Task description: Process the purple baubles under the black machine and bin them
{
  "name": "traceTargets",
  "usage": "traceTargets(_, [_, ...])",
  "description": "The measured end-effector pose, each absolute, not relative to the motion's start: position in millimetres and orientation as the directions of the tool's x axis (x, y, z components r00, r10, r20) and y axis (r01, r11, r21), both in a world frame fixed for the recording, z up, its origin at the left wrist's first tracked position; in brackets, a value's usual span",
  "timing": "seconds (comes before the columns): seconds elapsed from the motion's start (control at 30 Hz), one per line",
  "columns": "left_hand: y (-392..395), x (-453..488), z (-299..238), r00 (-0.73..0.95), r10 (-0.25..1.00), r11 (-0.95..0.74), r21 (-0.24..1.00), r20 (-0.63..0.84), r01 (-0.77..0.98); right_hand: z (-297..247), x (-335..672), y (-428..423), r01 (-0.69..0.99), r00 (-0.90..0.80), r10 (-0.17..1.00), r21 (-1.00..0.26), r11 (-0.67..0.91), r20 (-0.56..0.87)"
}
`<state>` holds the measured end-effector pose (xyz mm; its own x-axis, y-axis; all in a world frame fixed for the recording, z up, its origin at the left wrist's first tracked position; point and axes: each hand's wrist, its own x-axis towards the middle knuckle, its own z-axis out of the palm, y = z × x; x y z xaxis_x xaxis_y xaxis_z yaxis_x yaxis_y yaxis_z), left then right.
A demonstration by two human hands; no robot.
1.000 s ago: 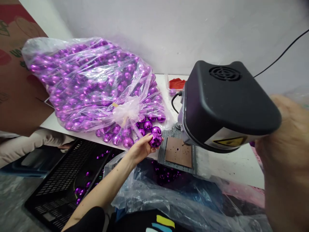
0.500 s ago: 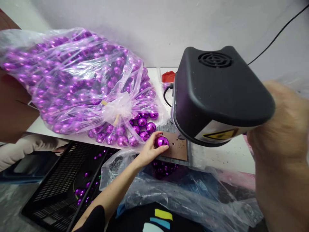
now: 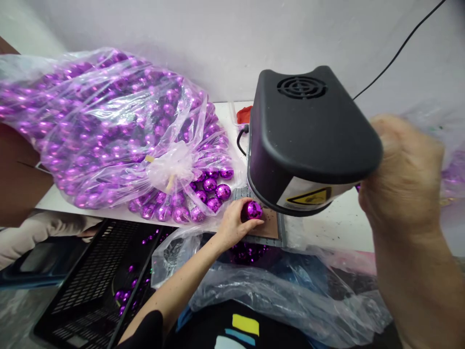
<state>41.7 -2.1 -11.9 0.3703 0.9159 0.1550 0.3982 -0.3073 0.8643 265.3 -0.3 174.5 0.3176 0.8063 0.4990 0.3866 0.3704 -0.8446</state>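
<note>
Gleaming purple, the held ball (image 3: 255,210) shows mirror-like facets.

Hands: two (left hand (image 3: 232,225), 6 o'clock; right hand (image 3: 403,174), 3 o'clock). Held ball (image 3: 255,210): one, 5 o'clock. Board (image 3: 265,228): one, 5 o'clock. Machine (image 3: 312,135): one, 2 o'clock. Tied bag (image 3: 170,167): one, 10 o'clock; balls inside (image 3: 105,138) uncountable.

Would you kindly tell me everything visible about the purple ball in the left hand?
The purple ball is round and shiny, with mirror-like facets and a metallic-looking finish. The left hand holds it between thumb and fingers over the brown plate, near the black machine head. Whether it touches the plate is unclear.
</note>
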Motion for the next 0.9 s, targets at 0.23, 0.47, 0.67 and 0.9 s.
traceTargets(0.23, [-2,54,-8,0.390,0.891,-0.418,0.758,0.233,0.501,173,263,2,0.383,0.336,0.793,-0.843,0.378,0.508])
traceTargets(0.47, [-3,60,-10,0.399,0.873,-0.458,0.749,0.280,0.479,174,265,2,0.370,0.302,0.809,-0.845,0.387,0.503])
traceTargets(0.67, [-5,62,-18,0.413,0.878,-0.424,0.796,0.243,0.431,181,260,-3,0.409,0.295,0.835,-0.851,0.330,0.465])
traceTargets(0.9, [-6,62,-24,0.402,0.892,-0.369,0.845,0.205,0.387,179,259,-20,0.510,0.359,0.805,-0.821,0.256,0.473])
